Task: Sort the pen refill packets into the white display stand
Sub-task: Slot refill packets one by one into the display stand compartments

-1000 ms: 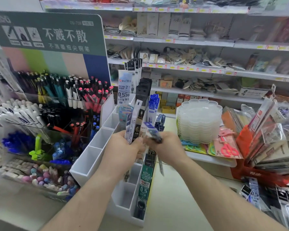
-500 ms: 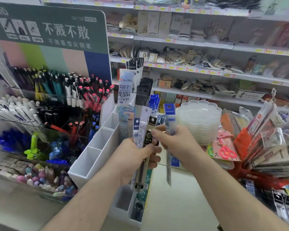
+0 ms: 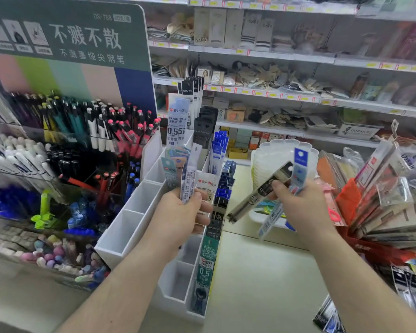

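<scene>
The white display stand point(image 3: 132, 219) rises in stepped compartments at the centre, its rear slots filled with upright refill packets point(image 3: 178, 121). My left hand point(image 3: 180, 217) grips a small fan of refill packets point(image 3: 190, 174) upright in front of the stand. To the right, my right hand point(image 3: 300, 207) holds two packets away from the stand: a black-and-clear packet point(image 3: 257, 193) tilted down to the left and a blue-topped packet point(image 3: 298, 169) standing nearly upright. A green 0.5 packet point(image 3: 205, 265) stands in a front slot.
A tiered pen rack point(image 3: 65, 140) under a green sign stands left of the stand. A stack of clear plastic trays point(image 3: 274, 155) sits behind my right hand. A red basket point(image 3: 370, 248) of packets is at right, more packets point(image 3: 332, 316) lie at lower right, shelves behind.
My right hand has moved right, away from my left hand, and now holds a black packet along with the blue-topped one. My left hand keeps its bundle, shifted slightly right.
</scene>
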{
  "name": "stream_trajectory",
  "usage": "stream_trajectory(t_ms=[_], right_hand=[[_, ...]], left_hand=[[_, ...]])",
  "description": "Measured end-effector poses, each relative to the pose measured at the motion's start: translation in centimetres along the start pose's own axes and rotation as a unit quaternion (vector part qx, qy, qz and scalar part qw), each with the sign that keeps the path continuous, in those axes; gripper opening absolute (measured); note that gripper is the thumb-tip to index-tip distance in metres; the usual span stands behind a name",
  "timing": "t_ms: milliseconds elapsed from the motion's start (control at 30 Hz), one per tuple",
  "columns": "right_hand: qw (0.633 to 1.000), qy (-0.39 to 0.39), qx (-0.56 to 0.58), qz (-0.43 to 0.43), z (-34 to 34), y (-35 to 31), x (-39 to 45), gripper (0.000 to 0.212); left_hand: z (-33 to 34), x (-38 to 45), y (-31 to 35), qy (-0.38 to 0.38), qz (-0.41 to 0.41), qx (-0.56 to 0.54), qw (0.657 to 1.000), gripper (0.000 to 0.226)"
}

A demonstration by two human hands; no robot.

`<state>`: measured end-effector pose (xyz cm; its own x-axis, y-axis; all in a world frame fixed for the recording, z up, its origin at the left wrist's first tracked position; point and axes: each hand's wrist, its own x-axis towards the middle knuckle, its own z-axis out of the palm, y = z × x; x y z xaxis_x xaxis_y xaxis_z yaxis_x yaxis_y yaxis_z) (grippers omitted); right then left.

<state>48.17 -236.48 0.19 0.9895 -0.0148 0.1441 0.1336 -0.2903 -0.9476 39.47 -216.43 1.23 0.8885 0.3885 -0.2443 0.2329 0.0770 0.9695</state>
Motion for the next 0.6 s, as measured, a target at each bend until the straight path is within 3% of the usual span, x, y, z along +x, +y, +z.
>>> stream_trajectory(t_ms=[267,500,600], right_hand=[[0.993,-0.032,-0.114,-0.025,4.1,2.8,-0.2,0.015],[0.997,0.039,-0.066,-0.018,2.1,1.6,0.8,0.021],[0.995,0.022,-0.093,-0.023,2.6,2.1,0.4,0.024]], left_hand=[[-0.2,-0.4,0.1,0.005,-0.005,-0.008,1.0,0.021],[-0.5,-0.7,0.0,0.004,-0.003,-0.001,1.0,0.019],[-0.4,-0.8,-0.1,0.003,0.0,-0.003,1.0,0.019]])
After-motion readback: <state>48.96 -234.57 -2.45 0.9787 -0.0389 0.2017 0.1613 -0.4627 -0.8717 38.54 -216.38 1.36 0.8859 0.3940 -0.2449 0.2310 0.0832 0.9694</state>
